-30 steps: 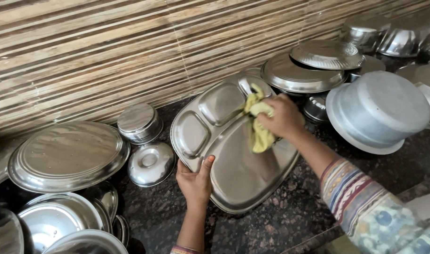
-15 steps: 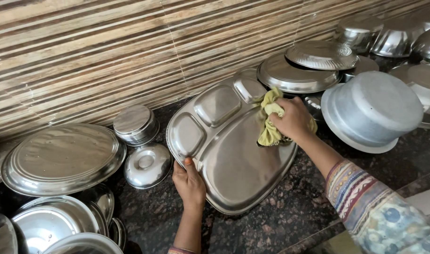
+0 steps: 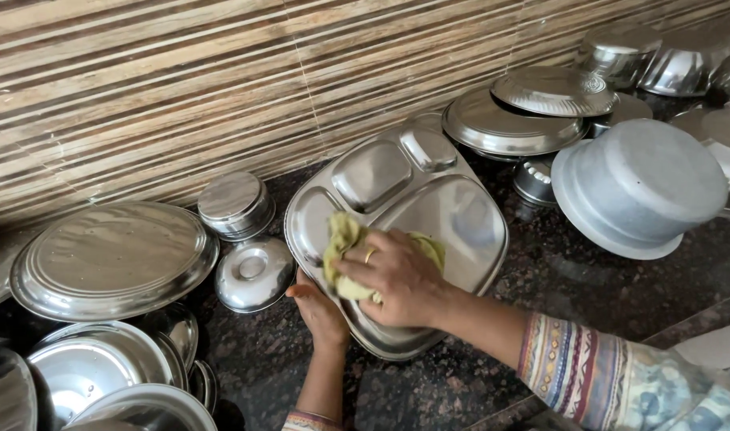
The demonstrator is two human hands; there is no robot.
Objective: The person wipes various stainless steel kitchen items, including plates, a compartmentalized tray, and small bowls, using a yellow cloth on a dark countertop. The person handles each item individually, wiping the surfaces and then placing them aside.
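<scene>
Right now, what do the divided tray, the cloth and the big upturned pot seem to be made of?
Divided tray: probably stainless steel, polished; it mirrors light sharply.
Cloth: soft woven fabric, yellow-green, crumpled under the right hand.
Big upturned pot: likely aluminium, a dull matte grey with no clear reflections.

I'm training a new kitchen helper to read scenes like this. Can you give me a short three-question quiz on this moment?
1. True or false: the right hand presses a yellow-green cloth on the steel compartment tray.
2. What does the left hand grip? A) small steel lid B) the tray's near edge C) grey pot
3. How does the grey pot lie?

Key: 1 true. 2 B. 3 Tipped over, its base towards the camera.
</scene>
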